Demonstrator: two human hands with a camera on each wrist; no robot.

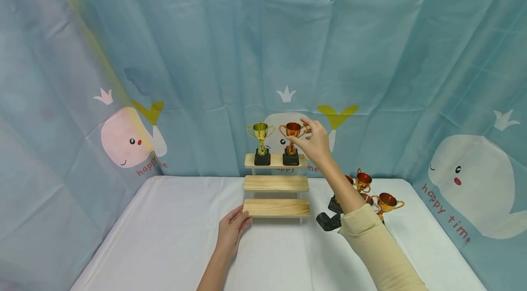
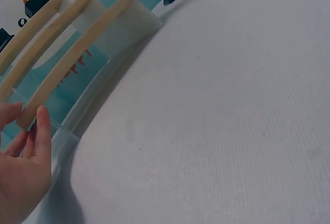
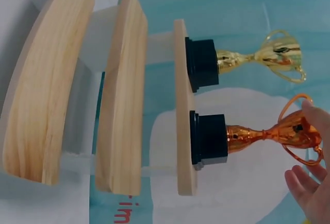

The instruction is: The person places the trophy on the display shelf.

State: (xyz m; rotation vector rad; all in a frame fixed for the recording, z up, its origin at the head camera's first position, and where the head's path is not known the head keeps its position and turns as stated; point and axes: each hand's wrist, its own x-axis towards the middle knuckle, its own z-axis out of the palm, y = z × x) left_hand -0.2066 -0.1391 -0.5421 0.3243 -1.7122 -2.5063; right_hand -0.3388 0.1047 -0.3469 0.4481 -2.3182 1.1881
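A three-tier wooden shelf stand [image 1: 276, 183] stands on the white cloth. On its top tier, a gold trophy cup [image 1: 261, 132] and an orange-bronze trophy cup [image 3: 242, 134] stand upright side by side on black bases. My right hand [image 1: 316, 142] is around the bronze cup's bowl, thumb in front and fingers spread at the right handle. In the right wrist view those fingertips [image 3: 299, 177] appear apart from the cup. With my left hand [image 1: 232, 229] I grip the left end of the bottom board [image 2: 77, 54], thumb above and fingers beneath.
Several more bronze trophies [image 1: 387, 202] stand to the right of the stand, partly hidden behind my right forearm. A black curved object [image 1: 328, 221] shows beside the sleeve [image 1: 370, 231]. A blue printed curtain [image 1: 214, 53] hangs behind and around the white-covered table [image 1: 173, 227].
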